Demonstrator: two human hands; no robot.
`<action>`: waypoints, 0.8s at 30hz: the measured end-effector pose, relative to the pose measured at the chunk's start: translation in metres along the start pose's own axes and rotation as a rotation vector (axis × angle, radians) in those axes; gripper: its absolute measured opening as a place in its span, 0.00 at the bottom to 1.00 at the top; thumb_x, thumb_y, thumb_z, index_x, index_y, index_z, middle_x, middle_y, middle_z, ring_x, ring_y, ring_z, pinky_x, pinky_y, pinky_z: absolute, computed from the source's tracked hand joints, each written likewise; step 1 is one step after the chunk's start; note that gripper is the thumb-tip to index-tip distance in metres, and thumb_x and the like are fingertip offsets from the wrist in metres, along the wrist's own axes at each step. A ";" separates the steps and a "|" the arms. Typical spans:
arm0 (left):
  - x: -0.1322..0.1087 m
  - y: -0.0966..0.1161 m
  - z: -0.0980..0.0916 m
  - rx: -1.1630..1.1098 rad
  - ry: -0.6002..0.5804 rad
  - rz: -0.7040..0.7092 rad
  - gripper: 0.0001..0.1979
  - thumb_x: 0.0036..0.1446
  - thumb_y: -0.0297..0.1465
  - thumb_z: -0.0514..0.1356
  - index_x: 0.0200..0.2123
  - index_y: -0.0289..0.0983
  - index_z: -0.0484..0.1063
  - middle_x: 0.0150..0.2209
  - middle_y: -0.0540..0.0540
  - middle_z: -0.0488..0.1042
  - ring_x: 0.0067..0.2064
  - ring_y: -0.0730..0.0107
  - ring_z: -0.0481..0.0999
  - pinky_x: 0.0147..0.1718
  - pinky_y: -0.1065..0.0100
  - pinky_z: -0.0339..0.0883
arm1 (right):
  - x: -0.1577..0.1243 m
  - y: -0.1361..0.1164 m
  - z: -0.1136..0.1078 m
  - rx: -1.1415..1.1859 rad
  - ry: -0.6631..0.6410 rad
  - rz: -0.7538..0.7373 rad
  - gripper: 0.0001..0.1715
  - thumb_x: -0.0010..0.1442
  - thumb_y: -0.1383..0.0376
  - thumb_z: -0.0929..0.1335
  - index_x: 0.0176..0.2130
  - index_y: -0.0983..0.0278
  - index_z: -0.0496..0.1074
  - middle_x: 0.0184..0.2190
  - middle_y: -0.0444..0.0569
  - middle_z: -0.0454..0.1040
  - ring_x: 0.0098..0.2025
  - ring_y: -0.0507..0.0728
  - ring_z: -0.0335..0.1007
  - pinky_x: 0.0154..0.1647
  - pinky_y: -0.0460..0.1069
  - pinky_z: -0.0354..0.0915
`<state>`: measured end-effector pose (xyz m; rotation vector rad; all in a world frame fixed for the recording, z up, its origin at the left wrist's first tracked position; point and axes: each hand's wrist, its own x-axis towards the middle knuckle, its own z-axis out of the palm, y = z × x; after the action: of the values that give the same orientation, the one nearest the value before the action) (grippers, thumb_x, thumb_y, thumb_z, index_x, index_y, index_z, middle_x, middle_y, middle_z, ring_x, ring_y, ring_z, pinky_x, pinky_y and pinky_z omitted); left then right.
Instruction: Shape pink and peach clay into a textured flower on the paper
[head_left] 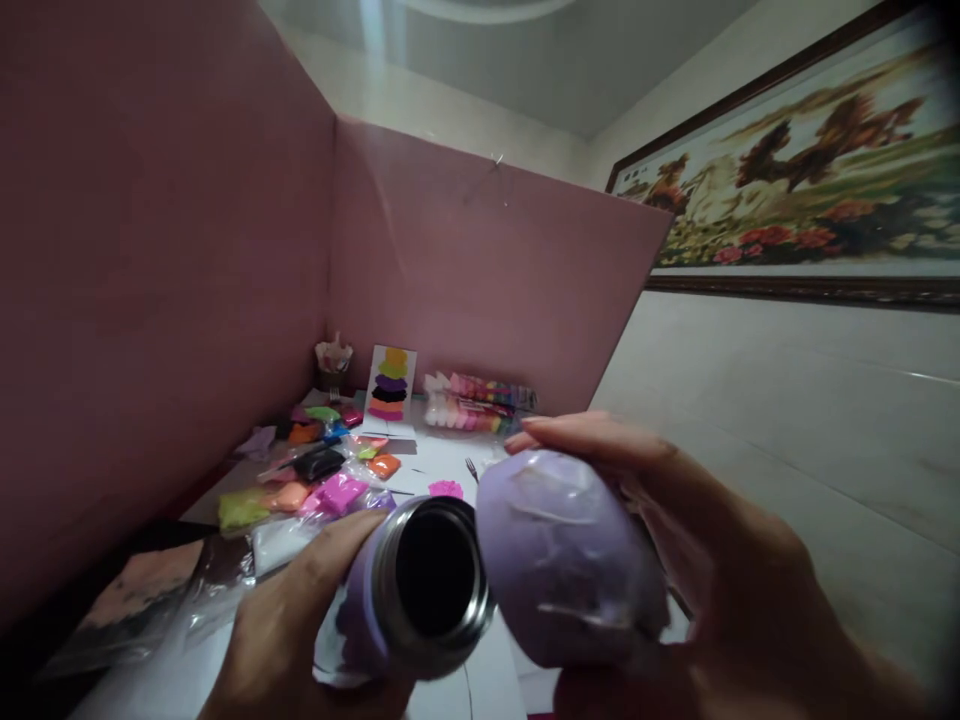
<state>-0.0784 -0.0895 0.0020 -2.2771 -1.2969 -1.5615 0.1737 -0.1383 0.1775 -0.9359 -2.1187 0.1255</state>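
My left hand [292, 630] is wrapped round a purple bottle [360, 620] whose steel mouth [433, 585] stands uncovered and faces the camera. My right hand [720, 560] grips a rounded purple cap [562, 560] right beside the mouth, fingers curled over its top. Both are held up close in front of me, above the white table [450, 470].
Several bags of coloured clay [322, 480] lie on the table's left part. A card with colour swatches [390, 385] and a pack of clay sticks [472, 400] lean on the pink partition [480, 270]. A framed painting [810, 180] hangs on the right wall.
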 end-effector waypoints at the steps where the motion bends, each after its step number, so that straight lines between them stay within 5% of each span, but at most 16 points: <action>1: 0.015 0.010 -0.004 -0.039 -0.011 0.040 0.36 0.45 0.35 0.65 0.59 0.52 0.61 0.47 0.49 0.77 0.43 0.54 0.80 0.42 0.57 0.77 | 0.004 -0.002 0.002 -0.016 -0.016 -0.031 0.51 0.41 0.60 0.80 0.60 0.48 0.60 0.54 0.49 0.69 0.47 0.64 0.72 0.40 0.52 0.75; 4: 0.042 0.029 -0.011 -0.107 0.014 0.099 0.32 0.46 0.34 0.64 0.56 0.47 0.61 0.44 0.48 0.78 0.39 0.58 0.80 0.40 0.60 0.77 | 0.017 -0.004 0.007 -0.048 -0.134 -0.136 0.50 0.42 0.62 0.79 0.60 0.52 0.60 0.53 0.50 0.70 0.48 0.63 0.72 0.44 0.52 0.73; 12: 0.050 0.035 -0.014 -0.241 -0.067 0.080 0.35 0.43 0.29 0.66 0.56 0.48 0.59 0.45 0.48 0.77 0.41 0.59 0.79 0.37 0.64 0.75 | 0.039 -0.007 0.008 -0.076 -0.275 -0.193 0.43 0.49 0.62 0.76 0.60 0.58 0.61 0.53 0.53 0.71 0.52 0.62 0.70 0.50 0.54 0.69; 14: 0.055 0.033 -0.019 -0.319 -0.174 0.005 0.37 0.40 0.28 0.67 0.55 0.50 0.61 0.45 0.50 0.76 0.42 0.58 0.78 0.36 0.65 0.74 | 0.046 -0.008 0.005 -0.048 -0.334 -0.183 0.39 0.50 0.64 0.76 0.59 0.58 0.63 0.53 0.53 0.71 0.52 0.61 0.70 0.50 0.54 0.69; 20: 0.076 0.018 -0.029 -0.818 -0.800 -0.221 0.30 0.34 0.26 0.68 0.46 0.45 0.72 0.36 0.54 0.76 0.38 0.62 0.74 0.36 0.66 0.71 | 0.071 -0.016 -0.004 0.080 -0.579 -0.252 0.32 0.53 0.72 0.72 0.56 0.55 0.68 0.51 0.48 0.74 0.53 0.58 0.70 0.53 0.53 0.68; 24: 0.080 0.016 -0.025 -1.097 -0.893 -0.191 0.31 0.33 0.33 0.70 0.47 0.40 0.73 0.39 0.50 0.75 0.42 0.56 0.73 0.43 0.61 0.68 | 0.080 -0.021 -0.004 0.092 -0.632 -0.274 0.30 0.54 0.74 0.71 0.54 0.54 0.70 0.49 0.45 0.75 0.52 0.56 0.71 0.54 0.52 0.67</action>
<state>-0.0764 -0.0650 0.0833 -3.9637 -0.7717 -1.5605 0.1319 -0.1015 0.2390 -0.5843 -2.7692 0.4192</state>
